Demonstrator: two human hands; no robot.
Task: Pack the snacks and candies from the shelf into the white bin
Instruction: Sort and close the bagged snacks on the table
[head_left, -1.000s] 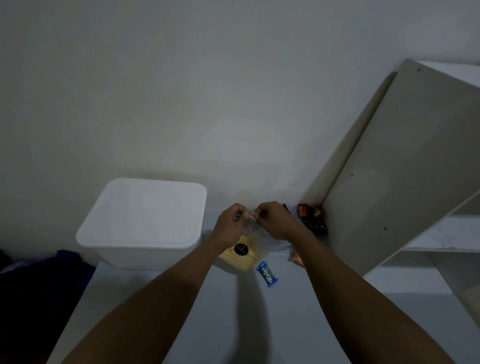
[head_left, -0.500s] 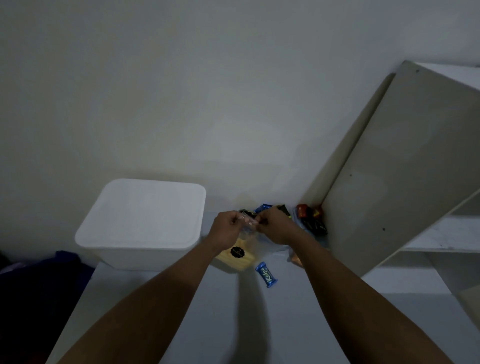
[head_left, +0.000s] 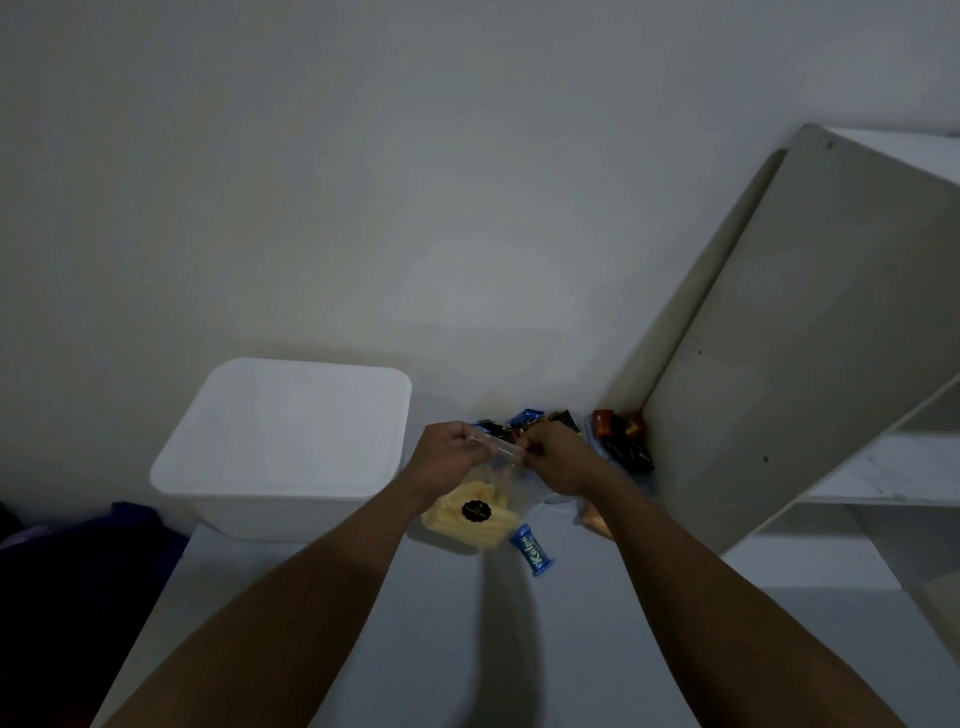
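Bag (head_left: 470, 519) stays pinched by left hand (head_left: 449, 457), right hand (head_left: 558, 460).

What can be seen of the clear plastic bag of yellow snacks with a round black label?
The clear plastic bag looks thin, yellow snacks filling its lower part behind the label. Its bottom rests on the pale tabletop beside the white plastic bin; the left hand and right hand pinch its top edge.

Pale grey tabletop (head_left: 467, 649): white bin (head_left: 280, 447) sits far left, close to the wall. Bag of yellow snacks (head_left: 472, 514) rests mid-surface, blue candy bar (head_left: 533, 551) just beside it on the right. Heap of wrapped candies (head_left: 618, 441) and an orange packet (head_left: 592, 519) lie by the shelf panel (head_left: 805, 364), far right.
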